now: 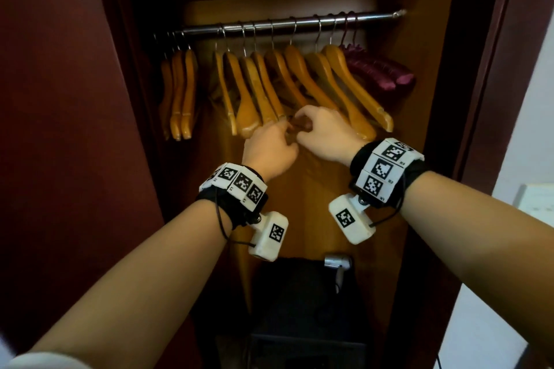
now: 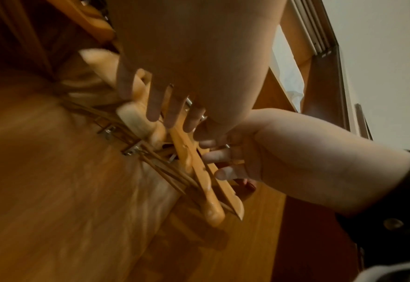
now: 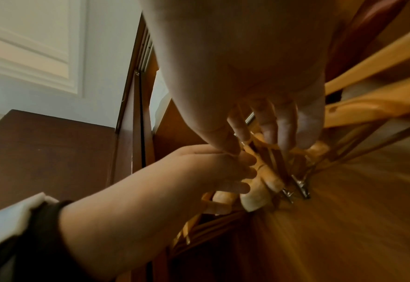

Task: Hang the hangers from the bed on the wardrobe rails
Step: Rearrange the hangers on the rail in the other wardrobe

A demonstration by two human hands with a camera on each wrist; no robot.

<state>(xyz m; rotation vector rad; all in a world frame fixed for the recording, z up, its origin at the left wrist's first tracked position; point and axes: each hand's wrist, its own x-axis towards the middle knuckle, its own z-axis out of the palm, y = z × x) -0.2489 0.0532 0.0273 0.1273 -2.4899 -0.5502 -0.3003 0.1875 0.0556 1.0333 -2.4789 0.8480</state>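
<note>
Wooden hangers (image 1: 302,81) on rail (image 1: 287,22); left hand (image 1: 269,150), right hand (image 1: 323,132) curled, gripping their lower ends; no legible writing.

Silver hair dryer (image 1: 338,262) sat low in the closet above a black safe (image 1: 308,350); white wall (image 1: 533,117) at right.

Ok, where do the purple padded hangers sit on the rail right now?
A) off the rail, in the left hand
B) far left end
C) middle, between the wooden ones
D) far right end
D: the purple padded hangers hang at the far right end of the rail, past the last of the wooden hangers.
</note>
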